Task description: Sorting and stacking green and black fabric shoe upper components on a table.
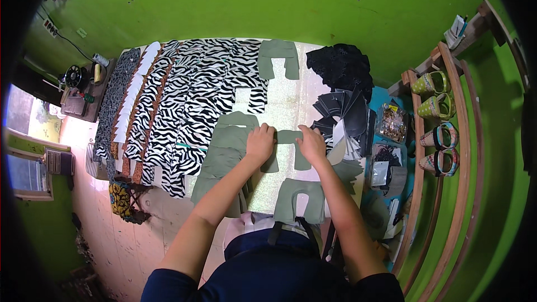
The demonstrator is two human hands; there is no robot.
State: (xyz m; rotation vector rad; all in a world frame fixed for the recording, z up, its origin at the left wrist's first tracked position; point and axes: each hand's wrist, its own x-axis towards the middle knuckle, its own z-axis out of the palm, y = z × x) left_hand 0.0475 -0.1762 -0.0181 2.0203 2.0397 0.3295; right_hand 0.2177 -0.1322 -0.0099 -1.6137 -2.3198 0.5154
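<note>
Over the middle of a pale, glittery table (286, 103), my left hand (260, 144) and my right hand (312, 145) grip a grey-green U-shaped cut piece (288, 136) by its two upper corners. Its legs point toward me. Fingers of both hands are closed on the material; their undersides are hidden. Just left of my left hand lies an overlapping row of grey-green pieces (218, 159). Nearer to me rests a stack of grey-green U-shaped pieces (286, 197), and another grey-green U-shaped piece (278, 51) lies at the far edge.
Rows of zebra-print pieces (193, 92) cover the table's left side. Black material (347, 67) and fanned dark pieces (338, 103) lie at the right. Beyond them stand clear containers (391, 122) and a wooden rack (460, 134) with small patterned shoes (430, 106). A green wall (224, 5) closes off the back.
</note>
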